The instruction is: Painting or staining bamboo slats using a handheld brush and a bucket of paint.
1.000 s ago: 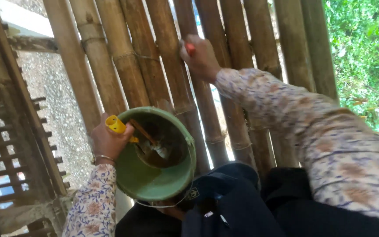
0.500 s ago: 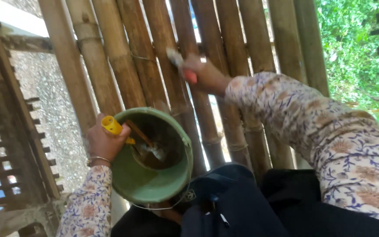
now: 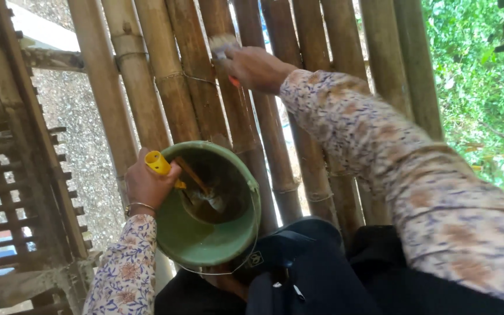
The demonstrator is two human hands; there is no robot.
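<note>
My right hand point(image 3: 256, 67) is raised and grips a paintbrush point(image 3: 223, 45) with a red handle, its bristles pressed on a bamboo pole point(image 3: 231, 99) of the upright bamboo wall. My left hand point(image 3: 147, 185) holds a green plastic bucket point(image 3: 208, 245) by its rim, fingers around a yellow handle piece point(image 3: 157, 163). Brown liquid lies in the bottom of the bucket, and a thin brown stick point(image 3: 193, 176) leans inside it. Both arms wear floral-patterned sleeves.
The bamboo poles point(image 3: 322, 87) are tied with wire and fill the middle of the view. A wooden lattice frame point(image 3: 13, 175) stands at the left over gravel ground. Green foliage point(image 3: 473, 76) shows at the right. Dark clothing point(image 3: 298, 274) is below the bucket.
My right hand has moved the brush upward and to the left along the bamboo pole. The left hand still holds the bucket, which has barely shifted.
</note>
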